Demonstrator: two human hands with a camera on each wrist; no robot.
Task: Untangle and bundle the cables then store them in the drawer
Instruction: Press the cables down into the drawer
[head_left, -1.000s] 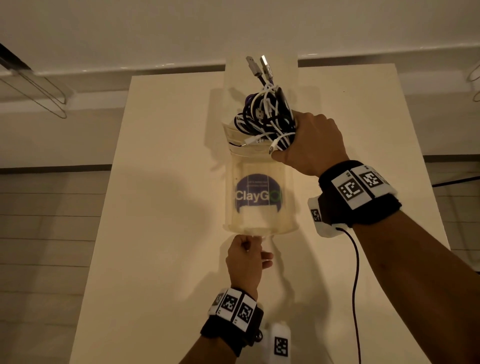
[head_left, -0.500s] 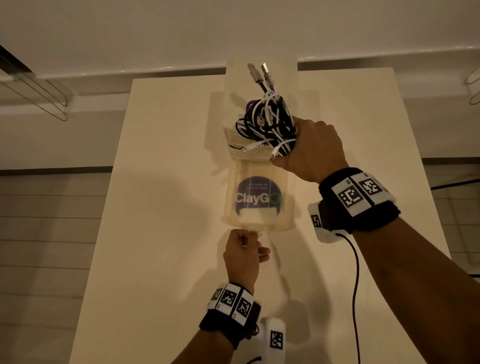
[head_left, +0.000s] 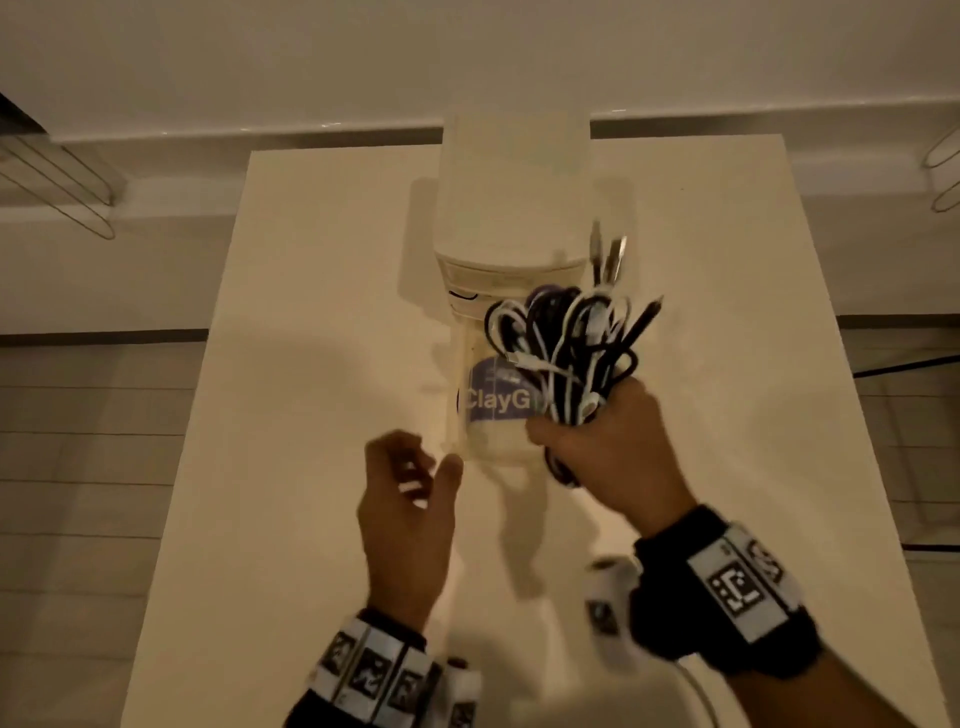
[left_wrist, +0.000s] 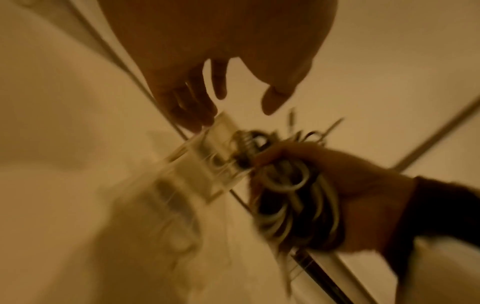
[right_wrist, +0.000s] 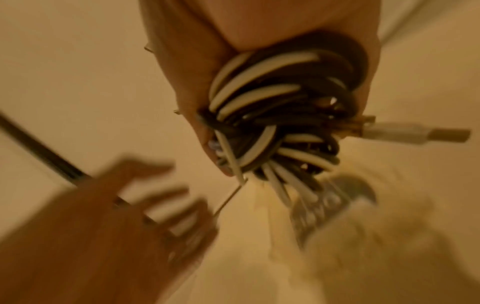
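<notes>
One bundle of black and white cables (head_left: 563, 353) is clenched in the right hand (head_left: 597, 457), its loops and plug ends fanning up and away from the fist, raised just above the near end of the pulled-out drawer (head_left: 488, 441). That drawer, clear plastic with a purple label in its floor, projects toward the person from a small translucent drawer unit (head_left: 511, 208) standing on the table (head_left: 311, 364); its long axis runs from the unit toward the person. From the fist the open tray lies slightly to the left and farther away, and the bundle's loops partly overhang it, so the coming move is judged to be a short lowering forward and leftward. Left hand (head_left: 408, 499), fingers loosely spread and holding nothing, hovers just beside the drawer's near left corner, apparently not touching it; motion blur leaves contact uncertain.
</notes>
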